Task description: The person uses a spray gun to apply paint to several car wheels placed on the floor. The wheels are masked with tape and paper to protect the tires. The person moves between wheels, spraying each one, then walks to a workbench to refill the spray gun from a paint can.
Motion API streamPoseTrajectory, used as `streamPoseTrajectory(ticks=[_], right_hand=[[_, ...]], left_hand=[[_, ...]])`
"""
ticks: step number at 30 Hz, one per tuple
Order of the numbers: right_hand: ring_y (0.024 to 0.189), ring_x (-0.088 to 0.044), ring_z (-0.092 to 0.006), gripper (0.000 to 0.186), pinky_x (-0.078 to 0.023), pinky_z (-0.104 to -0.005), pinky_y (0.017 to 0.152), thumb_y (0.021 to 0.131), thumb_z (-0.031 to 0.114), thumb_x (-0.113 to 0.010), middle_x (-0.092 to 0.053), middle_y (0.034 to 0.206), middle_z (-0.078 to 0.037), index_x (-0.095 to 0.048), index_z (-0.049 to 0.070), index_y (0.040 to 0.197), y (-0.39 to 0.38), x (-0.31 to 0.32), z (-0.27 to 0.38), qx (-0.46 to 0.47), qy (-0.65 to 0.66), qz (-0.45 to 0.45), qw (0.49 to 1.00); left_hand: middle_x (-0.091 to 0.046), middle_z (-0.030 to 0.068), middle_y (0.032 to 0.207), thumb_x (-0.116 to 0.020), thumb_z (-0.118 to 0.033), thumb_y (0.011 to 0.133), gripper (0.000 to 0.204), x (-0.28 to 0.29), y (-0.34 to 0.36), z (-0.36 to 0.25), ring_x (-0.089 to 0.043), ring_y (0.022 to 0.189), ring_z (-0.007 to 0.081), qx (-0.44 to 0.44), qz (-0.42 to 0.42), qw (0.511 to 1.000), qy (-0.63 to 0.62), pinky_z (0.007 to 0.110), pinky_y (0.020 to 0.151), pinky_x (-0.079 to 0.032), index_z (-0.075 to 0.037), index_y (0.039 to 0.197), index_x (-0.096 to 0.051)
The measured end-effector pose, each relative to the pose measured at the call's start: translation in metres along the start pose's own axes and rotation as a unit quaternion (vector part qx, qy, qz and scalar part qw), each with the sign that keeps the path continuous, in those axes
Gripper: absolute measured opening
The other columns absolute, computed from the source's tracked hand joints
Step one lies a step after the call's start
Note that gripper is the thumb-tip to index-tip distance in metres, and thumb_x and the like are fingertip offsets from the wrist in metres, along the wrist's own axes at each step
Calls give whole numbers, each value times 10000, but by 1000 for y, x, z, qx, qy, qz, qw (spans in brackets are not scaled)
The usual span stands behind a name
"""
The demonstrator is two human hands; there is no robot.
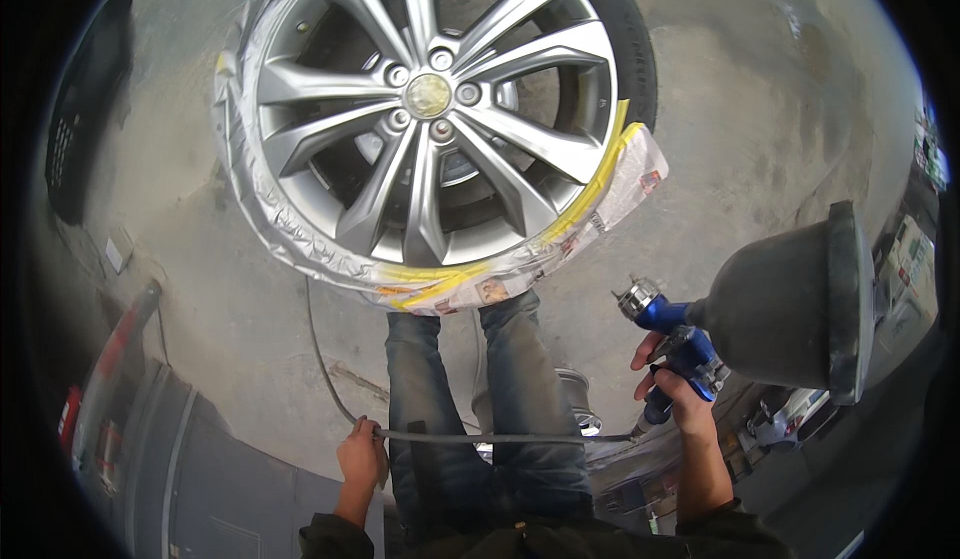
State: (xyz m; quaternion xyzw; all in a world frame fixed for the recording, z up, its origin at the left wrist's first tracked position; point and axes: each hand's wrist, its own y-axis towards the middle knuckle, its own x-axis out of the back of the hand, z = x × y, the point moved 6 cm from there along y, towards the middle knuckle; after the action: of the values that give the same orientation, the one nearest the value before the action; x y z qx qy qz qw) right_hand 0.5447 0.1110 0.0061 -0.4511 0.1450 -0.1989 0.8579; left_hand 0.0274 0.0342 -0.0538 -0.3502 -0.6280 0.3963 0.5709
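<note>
In my right hand [688, 399] is a blue spray gun [690, 349] with a silver nozzle and a big dark grey cup [780, 299] on top; the nozzle points up and left, toward the wheel. My left hand [362, 449] is closed around the dark air hose [500, 439], which runs across my legs to the gun's handle. Ahead of me is a silver alloy wheel [425, 194] with a round yellowish centre cap [428, 96]. Around its rim runs masking of wrinkled silvery sheet, newspaper [640, 174] and yellow tape [585, 202]. Black tyre [640, 59] shows bare at the right.
A dark panel with a grille [90, 109] is at the far left. A curved red and grey part [120, 344] lies at the lower left by grey panels [240, 504]. Behind my legs stands another wheel [582, 404]. Shelves with assorted items [740, 439] line the right.
</note>
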Motion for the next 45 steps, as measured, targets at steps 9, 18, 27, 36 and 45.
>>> streamPoseTrajectory(ticks=[9,18,27,36,45], right_hand=[[889,-644,-235,545,-601,-309,527,714,118,-604,-598,1071,-155,-536,-33,1233,22,-28,3,13,-59,-35,998],[963,-637,-244,516,-604,-313,595,764,19,-559,-598,1112,-168,-511,-44,1274,31,-57,9,25,-71,32,997],[930,-641,-241,505,-603,-310,566,745,40,-570,-604,1088,-169,-531,-46,1241,29,-83,13,1,-98,32,995],[900,-647,-248,520,-607,-310,553,722,-4,-543,-622,1071,-191,-531,-81,1236,42,-98,29,61,-92,24,994],[904,-634,-225,488,-599,-300,539,730,97,-574,-600,1047,-155,-552,-57,1192,36,-106,15,25,-135,23,990]], left_hand=[[-662,128,1258,-684,-177,828,155,-7,-5,10,-690,885,375,1,-14,1000,-17,481,736,-543,-145,978,-659],[-648,150,1282,-691,-173,820,182,-28,-3,22,-693,914,367,6,-17,999,-50,475,755,-547,-127,991,-652],[-644,154,1292,-687,-177,819,189,-42,-11,37,-695,915,367,35,29,998,-45,470,753,-550,-125,998,-654],[-646,159,1283,-715,-152,801,214,-37,-15,40,-695,895,373,0,-10,998,-70,473,732,-550,-117,1001,-647],[-646,132,1289,-710,-153,810,212,-41,-13,42,-691,898,375,2,-10,997,-82,476,733,-547,-125,1009,-644]])
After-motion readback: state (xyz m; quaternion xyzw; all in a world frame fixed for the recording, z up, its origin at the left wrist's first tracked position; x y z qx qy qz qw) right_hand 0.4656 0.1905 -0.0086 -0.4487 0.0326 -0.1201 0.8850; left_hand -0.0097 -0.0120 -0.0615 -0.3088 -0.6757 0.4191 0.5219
